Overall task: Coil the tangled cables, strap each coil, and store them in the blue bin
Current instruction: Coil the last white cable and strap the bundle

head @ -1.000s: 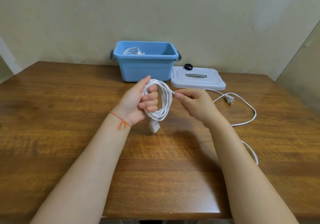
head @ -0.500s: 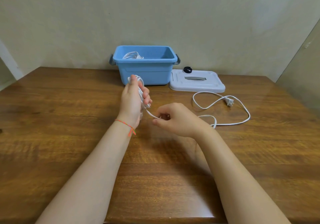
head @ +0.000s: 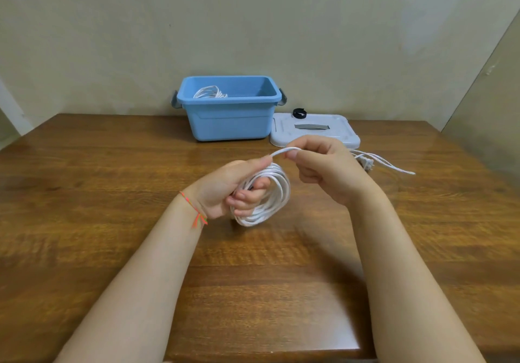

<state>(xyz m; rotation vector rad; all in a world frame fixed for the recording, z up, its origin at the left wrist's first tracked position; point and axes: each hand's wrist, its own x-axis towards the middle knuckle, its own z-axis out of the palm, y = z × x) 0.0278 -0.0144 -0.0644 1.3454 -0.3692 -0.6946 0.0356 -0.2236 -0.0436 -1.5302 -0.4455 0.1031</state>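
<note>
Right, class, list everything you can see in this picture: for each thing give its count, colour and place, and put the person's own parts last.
Table: one, brown wood, fills the lower picture.
Bin: one, blue, open, at the table's far edge by the wall.
Stored coil: one, white, inside the bin.
Lid: one, pale grey, flat on the table right of the bin.
Strap: one, black, on the lid's far edge.
Cable coil: one, white, looped in the left hand.
Loose cable end: white, on the table behind the right hand.
Plug: one, white, on that loose end.
Bracelet: one, orange string, left wrist.
Left hand: grips the coil.
Right hand: pinches the cable.
</note>
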